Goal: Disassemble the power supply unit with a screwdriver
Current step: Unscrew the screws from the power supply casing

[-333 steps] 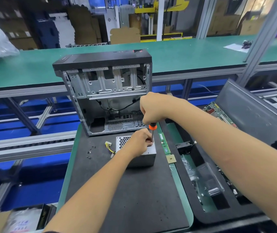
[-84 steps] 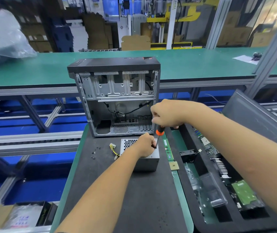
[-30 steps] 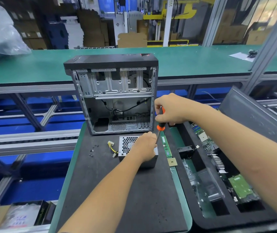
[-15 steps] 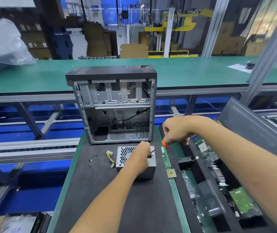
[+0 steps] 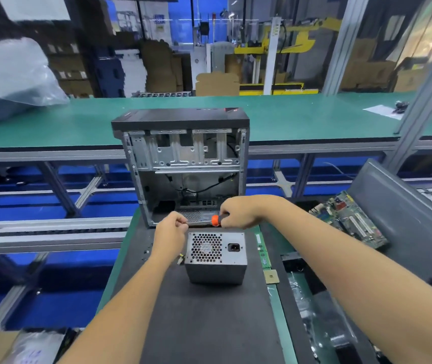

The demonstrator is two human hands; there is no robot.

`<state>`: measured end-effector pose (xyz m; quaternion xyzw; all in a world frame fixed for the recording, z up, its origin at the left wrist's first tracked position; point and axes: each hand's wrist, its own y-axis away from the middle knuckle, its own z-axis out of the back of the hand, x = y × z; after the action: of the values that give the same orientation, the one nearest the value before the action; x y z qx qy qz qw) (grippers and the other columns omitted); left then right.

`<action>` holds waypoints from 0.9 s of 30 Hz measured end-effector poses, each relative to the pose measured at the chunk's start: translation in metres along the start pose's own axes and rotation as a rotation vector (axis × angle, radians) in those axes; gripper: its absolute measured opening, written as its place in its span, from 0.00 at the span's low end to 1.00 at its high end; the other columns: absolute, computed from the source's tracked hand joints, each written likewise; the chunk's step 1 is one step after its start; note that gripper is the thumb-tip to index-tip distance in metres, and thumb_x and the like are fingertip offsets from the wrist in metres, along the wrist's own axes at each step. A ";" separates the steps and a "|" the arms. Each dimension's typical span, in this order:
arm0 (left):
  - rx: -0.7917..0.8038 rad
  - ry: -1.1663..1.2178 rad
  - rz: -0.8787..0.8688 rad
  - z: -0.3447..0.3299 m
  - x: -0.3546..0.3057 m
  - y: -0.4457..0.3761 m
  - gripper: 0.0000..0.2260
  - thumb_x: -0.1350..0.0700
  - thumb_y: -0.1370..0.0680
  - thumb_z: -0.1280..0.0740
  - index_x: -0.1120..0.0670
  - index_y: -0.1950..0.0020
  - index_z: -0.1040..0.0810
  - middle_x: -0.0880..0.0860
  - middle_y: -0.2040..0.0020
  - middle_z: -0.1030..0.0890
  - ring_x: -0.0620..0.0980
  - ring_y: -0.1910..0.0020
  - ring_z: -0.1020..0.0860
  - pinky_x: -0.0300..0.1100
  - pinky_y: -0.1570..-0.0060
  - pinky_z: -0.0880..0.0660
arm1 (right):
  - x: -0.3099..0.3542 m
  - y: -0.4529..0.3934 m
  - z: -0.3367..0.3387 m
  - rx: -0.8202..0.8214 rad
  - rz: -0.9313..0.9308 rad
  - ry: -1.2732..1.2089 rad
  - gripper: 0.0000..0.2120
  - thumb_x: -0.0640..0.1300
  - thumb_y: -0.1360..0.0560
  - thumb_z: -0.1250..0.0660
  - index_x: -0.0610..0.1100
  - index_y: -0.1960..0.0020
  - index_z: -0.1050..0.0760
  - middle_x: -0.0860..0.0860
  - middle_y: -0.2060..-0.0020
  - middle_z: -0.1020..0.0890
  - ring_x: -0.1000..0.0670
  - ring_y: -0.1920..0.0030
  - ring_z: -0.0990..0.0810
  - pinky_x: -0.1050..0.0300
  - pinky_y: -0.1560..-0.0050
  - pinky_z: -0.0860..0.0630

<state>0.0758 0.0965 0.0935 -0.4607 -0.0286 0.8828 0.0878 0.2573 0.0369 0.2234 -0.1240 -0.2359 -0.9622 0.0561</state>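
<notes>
Gripping: right hand [image 5: 238, 212] is curling round orange-handled screwdriver [image 5: 216, 220], held sideways just behind PSU.
Left hand [image 5: 170, 230]: fingers are pinching together w/ thumb at PSU's far-left corner; can't tell if sth is between them.
PSU [image 5: 216, 256]: is sitting on black mat [image 5: 209, 324], fan grille + power socket facing up, btw both hands.
PC case [image 5: 183, 164]: is standing open right behind PSU.
RAM stick [image 5: 263, 250]: is lying just right of PSU.
</notes>
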 end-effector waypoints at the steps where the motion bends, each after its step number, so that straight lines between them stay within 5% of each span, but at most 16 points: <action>1: -0.020 -0.009 0.003 0.007 0.005 0.000 0.07 0.64 0.23 0.36 0.53 0.57 0.26 0.48 0.65 0.25 0.42 0.67 0.27 0.30 0.70 0.33 | 0.006 -0.007 -0.004 0.004 0.004 0.006 0.12 0.48 0.23 0.41 0.41 0.61 0.32 0.45 0.68 0.27 0.46 0.69 0.31 0.57 0.69 0.35; 4: -0.067 -0.030 0.013 0.027 0.021 0.000 0.07 0.64 0.24 0.35 0.53 0.54 0.28 0.48 0.67 0.26 0.41 0.69 0.28 0.30 0.71 0.34 | 0.022 -0.027 -0.015 0.030 0.002 -0.045 0.06 0.44 0.26 0.40 0.41 0.57 0.33 0.42 0.63 0.22 0.47 0.70 0.24 0.57 0.68 0.31; 8: -0.061 -0.117 0.097 0.048 0.056 -0.001 0.05 0.62 0.24 0.33 0.52 0.54 0.27 0.49 0.65 0.24 0.49 0.63 0.25 0.42 0.67 0.31 | 0.044 -0.052 -0.032 0.000 -0.016 -0.156 0.06 0.39 0.29 0.39 0.42 0.59 0.38 0.44 0.61 0.28 0.45 0.72 0.28 0.54 0.72 0.30; 17: 0.171 -0.504 0.139 0.058 0.129 -0.011 0.08 0.65 0.25 0.40 0.59 0.53 0.22 0.54 0.53 0.22 0.55 0.52 0.24 0.47 0.53 0.26 | 0.071 -0.111 -0.062 -0.095 -0.001 -0.175 0.10 0.44 0.25 0.38 0.45 0.55 0.40 0.48 0.64 0.30 0.50 0.69 0.31 0.56 0.71 0.36; 27: 0.174 -0.483 0.241 0.044 0.172 -0.026 0.10 0.68 0.28 0.41 0.57 0.54 0.23 0.56 0.53 0.21 0.58 0.53 0.23 0.48 0.54 0.24 | 0.064 -0.142 -0.059 -0.083 -0.006 -0.182 0.12 0.45 0.27 0.35 0.47 0.57 0.40 0.48 0.62 0.30 0.49 0.66 0.33 0.54 0.67 0.37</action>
<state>-0.0527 0.1544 -0.0168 -0.2276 0.0820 0.9702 0.0121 0.1596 0.1312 0.1277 -0.2121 -0.2004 -0.9561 0.0263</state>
